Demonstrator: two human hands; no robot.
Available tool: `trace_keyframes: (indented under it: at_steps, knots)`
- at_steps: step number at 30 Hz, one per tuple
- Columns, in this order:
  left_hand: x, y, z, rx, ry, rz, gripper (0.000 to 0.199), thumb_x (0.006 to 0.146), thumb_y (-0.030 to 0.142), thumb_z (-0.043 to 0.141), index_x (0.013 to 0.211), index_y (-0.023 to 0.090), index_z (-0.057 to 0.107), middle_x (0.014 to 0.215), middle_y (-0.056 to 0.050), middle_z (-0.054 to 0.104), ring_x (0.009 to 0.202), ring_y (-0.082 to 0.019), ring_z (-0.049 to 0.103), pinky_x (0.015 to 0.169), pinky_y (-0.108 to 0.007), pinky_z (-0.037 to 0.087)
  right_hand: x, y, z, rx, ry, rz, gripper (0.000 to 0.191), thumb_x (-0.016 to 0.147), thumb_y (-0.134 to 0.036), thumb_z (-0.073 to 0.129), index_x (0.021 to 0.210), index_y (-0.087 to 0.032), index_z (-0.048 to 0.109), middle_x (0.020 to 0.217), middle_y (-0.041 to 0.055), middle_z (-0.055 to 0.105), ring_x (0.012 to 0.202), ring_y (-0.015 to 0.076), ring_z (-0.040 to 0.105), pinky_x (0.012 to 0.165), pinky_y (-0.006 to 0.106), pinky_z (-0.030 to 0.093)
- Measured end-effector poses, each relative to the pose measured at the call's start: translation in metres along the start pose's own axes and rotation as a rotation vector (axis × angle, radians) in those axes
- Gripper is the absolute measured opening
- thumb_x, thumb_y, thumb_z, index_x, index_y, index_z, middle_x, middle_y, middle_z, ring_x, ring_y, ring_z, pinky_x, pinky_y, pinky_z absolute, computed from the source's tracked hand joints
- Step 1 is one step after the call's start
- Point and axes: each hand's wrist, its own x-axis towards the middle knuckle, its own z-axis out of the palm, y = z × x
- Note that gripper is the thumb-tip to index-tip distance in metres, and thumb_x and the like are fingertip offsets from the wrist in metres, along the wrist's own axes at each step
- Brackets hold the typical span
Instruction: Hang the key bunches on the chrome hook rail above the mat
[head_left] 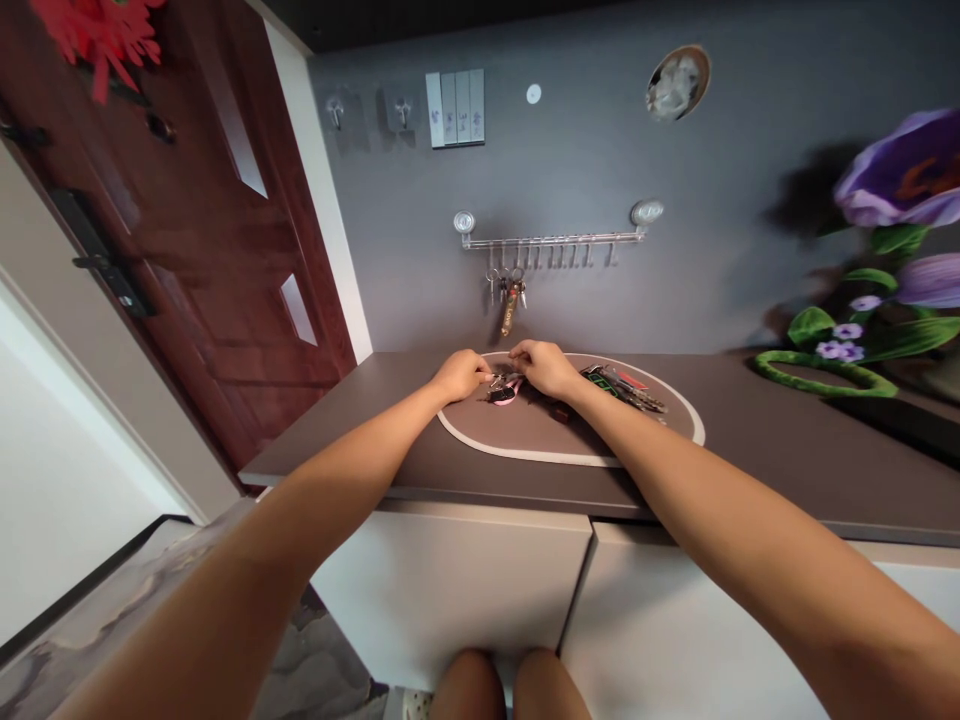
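Observation:
My left hand (461, 376) is closed in a pinch at the edge of a small bunch of keys (496, 382) over an oval brown mat with a pale rim (525, 457). My right hand (547, 368) has its fingers curled at the other side of the same keys; the fingertips are partly hidden. A black fob (501, 396) and a pink piece lie with these keys between the hands. Just right of my right wrist, a pile of more keys (637, 397) rests on the mat, with green and red pieces among it. A small dark reddish item (559, 412) sits under the wrist.
Above the hands, a clear hook rail (555, 240) on the grey wall carries several keys with a gold-and-red tag (510, 308). Purple artificial flowers (847, 340) stand at the right of the counter (787, 450). A dark red door (202, 200) is at the left.

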Motion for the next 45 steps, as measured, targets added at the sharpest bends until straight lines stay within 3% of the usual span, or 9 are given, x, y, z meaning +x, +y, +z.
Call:
trace_keyframes:
  at_steps: [9,16,20,26,29,34,45]
  knots:
    - [-0.001,0.002,-0.002,0.227,0.035,-0.006,0.026,0.081,0.021,0.041,0.083,0.013,0.065,0.084,-0.010,0.058,0.080,-0.018,0.054,0.075,-0.027,0.038,0.000,-0.002,-0.001,0.012,-0.002,0.012,0.019,0.075,-0.013,0.051,0.087,-0.017,0.064,0.084,0.0068,0.066,0.077,0.0159,0.059,0.075,0.025,0.041]
    - [-0.001,0.002,-0.003,0.139,0.148,-0.040,0.027,0.085,0.020,0.033,0.081,0.010,0.058,0.085,-0.012,0.056,0.085,-0.018,0.053,0.080,-0.030,0.039,-0.001,-0.004,-0.002,-0.014,-0.005,0.030,0.017,0.075,-0.015,0.052,0.088,-0.017,0.063,0.084,0.0070,0.066,0.077,0.0167,0.059,0.073,0.025,0.041]
    - [0.004,0.000,-0.002,-0.073,0.216,-0.082,0.028,0.085,0.022,0.032,0.071,0.012,0.054,0.079,-0.011,0.059,0.084,-0.019,0.055,0.080,-0.032,0.041,-0.001,-0.005,-0.002,-0.024,0.002,0.021,0.015,0.075,-0.018,0.053,0.086,-0.018,0.064,0.084,0.0066,0.066,0.077,0.0164,0.059,0.072,0.025,0.041]
    - [0.007,0.007,0.000,-0.788,0.232,-0.261,0.020,0.086,0.024,0.036,0.074,0.013,0.047,0.078,-0.007,0.061,0.069,-0.011,0.060,0.070,-0.027,0.049,0.000,-0.008,-0.001,0.005,0.038,-0.029,0.016,0.076,-0.027,0.053,0.086,-0.019,0.062,0.081,0.0051,0.065,0.074,0.0157,0.058,0.070,0.025,0.041]
    - [0.006,0.014,-0.003,-1.015,0.223,-0.286,0.018,0.086,0.022,0.036,0.076,0.012,0.046,0.081,-0.008,0.061,0.066,-0.010,0.061,0.069,-0.029,0.050,-0.001,-0.011,-0.001,0.051,0.077,-0.060,0.018,0.076,-0.031,0.053,0.085,-0.019,0.061,0.080,0.0048,0.064,0.072,0.0149,0.057,0.069,0.025,0.040]
    - [0.002,0.023,-0.010,-1.114,0.217,-0.291,0.018,0.086,0.023,0.038,0.077,0.011,0.047,0.076,-0.007,0.061,0.062,-0.009,0.060,0.070,-0.031,0.051,-0.003,-0.016,-0.002,0.166,0.118,-0.064,0.019,0.073,-0.031,0.056,0.086,-0.018,0.057,0.076,0.0027,0.063,0.068,0.0130,0.056,0.066,0.024,0.040]
    - [-0.001,0.029,-0.018,-1.277,0.234,-0.250,0.017,0.085,0.023,0.042,0.078,0.009,0.049,0.074,-0.008,0.063,0.066,-0.011,0.062,0.078,-0.036,0.050,-0.002,-0.015,-0.002,0.137,0.198,-0.094,0.014,0.075,-0.029,0.051,0.081,-0.019,0.058,0.075,0.0022,0.061,0.071,0.0136,0.053,0.069,0.025,0.039]
